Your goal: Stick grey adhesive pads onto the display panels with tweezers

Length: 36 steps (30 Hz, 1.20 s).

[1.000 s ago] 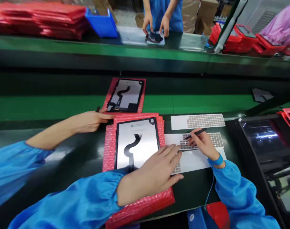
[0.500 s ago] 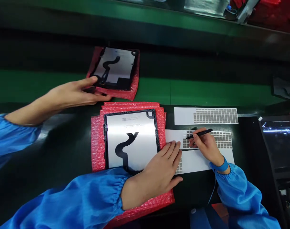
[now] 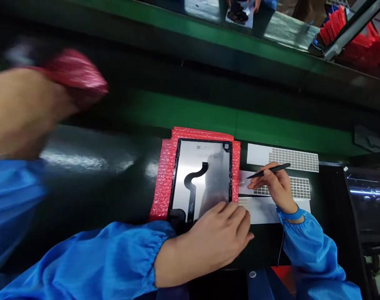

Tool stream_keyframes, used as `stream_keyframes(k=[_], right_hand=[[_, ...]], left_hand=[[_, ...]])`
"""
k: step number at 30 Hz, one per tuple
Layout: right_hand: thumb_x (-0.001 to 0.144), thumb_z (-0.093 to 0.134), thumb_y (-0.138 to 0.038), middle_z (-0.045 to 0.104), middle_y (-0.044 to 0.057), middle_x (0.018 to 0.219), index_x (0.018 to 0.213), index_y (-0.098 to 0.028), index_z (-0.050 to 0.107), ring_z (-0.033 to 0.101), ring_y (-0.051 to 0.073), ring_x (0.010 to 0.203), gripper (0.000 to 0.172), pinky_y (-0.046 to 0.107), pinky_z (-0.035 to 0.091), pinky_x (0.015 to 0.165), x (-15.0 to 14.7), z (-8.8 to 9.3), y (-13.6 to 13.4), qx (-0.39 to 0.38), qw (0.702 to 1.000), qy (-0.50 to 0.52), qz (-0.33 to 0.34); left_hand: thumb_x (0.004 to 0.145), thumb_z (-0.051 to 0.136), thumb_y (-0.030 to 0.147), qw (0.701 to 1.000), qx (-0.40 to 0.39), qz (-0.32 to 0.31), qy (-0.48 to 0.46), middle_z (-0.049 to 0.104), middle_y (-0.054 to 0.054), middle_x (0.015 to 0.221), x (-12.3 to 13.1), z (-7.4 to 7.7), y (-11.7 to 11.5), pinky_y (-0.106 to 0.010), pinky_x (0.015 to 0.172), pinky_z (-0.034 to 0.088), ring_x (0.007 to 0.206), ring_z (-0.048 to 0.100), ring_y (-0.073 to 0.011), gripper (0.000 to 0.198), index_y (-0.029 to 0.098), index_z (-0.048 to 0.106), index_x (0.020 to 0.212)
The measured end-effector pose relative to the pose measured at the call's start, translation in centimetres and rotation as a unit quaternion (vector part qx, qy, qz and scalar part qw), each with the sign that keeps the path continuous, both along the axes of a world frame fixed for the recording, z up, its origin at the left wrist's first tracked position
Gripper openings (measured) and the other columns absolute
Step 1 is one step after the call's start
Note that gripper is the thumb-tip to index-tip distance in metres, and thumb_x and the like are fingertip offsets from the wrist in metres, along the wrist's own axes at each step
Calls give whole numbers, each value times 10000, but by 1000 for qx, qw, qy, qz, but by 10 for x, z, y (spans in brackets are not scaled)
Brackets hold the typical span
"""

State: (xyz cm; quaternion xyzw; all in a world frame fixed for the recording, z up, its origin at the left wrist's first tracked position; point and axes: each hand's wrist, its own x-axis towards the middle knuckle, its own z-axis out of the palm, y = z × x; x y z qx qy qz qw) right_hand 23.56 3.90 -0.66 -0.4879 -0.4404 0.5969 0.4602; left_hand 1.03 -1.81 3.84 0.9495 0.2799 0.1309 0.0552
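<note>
Nearby, at far left, a co-worker's blurred hand (image 3: 24, 108) holds a red bubble-wrap bundle (image 3: 74, 73), well apart from you. Your left hand (image 3: 214, 237) rests loosely curled, gripping nothing, on the near right corner of the silver panel (image 3: 205, 179), which lies on red bubble wrap (image 3: 163, 175). Your right hand (image 3: 275, 187) pinches a black stylus (image 3: 269, 171) over the sticker sheets (image 3: 300, 187).
</note>
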Motion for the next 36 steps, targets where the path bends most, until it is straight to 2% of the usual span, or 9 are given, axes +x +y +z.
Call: stream_keyframes(k=[2, 4, 6, 10, 15, 32, 36], right_hand=[[958, 742, -558, 803, 15, 763, 1005, -243, 616, 803, 210, 639, 342, 324, 670, 591, -19, 1, 8, 11, 1000, 4, 25], [953, 739, -573, 787, -3, 742, 1009, -248, 596, 795, 194, 637, 360, 319, 674, 607, -32, -3, 17, 18, 999, 10, 44], [956, 733, -577, 774, -14, 722, 1001, -248, 580, 786, 185, 621, 366, 311, 672, 595, -37, -8, 25, 18, 998, 16, 60], [988, 705, -553, 783, 1, 746, 995, -240, 571, 781, 173, 621, 340, 298, 671, 594, -37, -15, 29, 11, 997, 21, 78], [975, 721, -554, 755, -17, 715, 1002, -242, 576, 783, 180, 637, 345, 317, 684, 617, -37, -14, 27, -6, 996, 31, 81], [1000, 701, -510, 739, -24, 732, 1027, -248, 579, 777, 164, 645, 290, 297, 686, 639, -36, -17, 27, -18, 994, 39, 96], [998, 699, -526, 741, -22, 735, 1030, -249, 568, 781, 168, 654, 308, 300, 687, 637, -37, -20, 27, -16, 994, 44, 102]], left_hand=[[1050, 497, 359, 997, -2, 81, 3, 730, -118, 916, -11, -4, 3, -407, 672, 562, 783, 687, -264, 380, 78, 714, 1185], [1034, 521, 377, 989, -4, 147, 18, 720, -140, 948, -19, -14, 10, -414, 632, 571, 793, 693, -283, 444, 37, 656, 1287], [1019, 549, 394, 985, -16, 170, 28, 713, -148, 1002, -24, -25, 18, -402, 618, 579, 839, 698, -289, 492, 39, 606, 1355], [1017, 548, 438, 985, -48, 160, 27, 705, -151, 1076, -28, -35, 26, -387, 604, 588, 899, 702, -289, 546, 64, 552, 1414], [1027, 526, 451, 985, -67, 153, 39, 696, -167, 1105, -29, -33, 26, -393, 584, 586, 899, 697, -296, 600, 56, 492, 1477], [1025, 529, 430, 985, -79, 147, 48, 703, -173, 1124, -30, -29, 26, -396, 594, 595, 914, 702, -296, 563, 82, 505, 1467], [1026, 523, 433, 985, -64, 154, 37, 710, -178, 1153, -30, -31, 26, -369, 576, 579, 922, 715, -288, 626, 77, 426, 1532]])
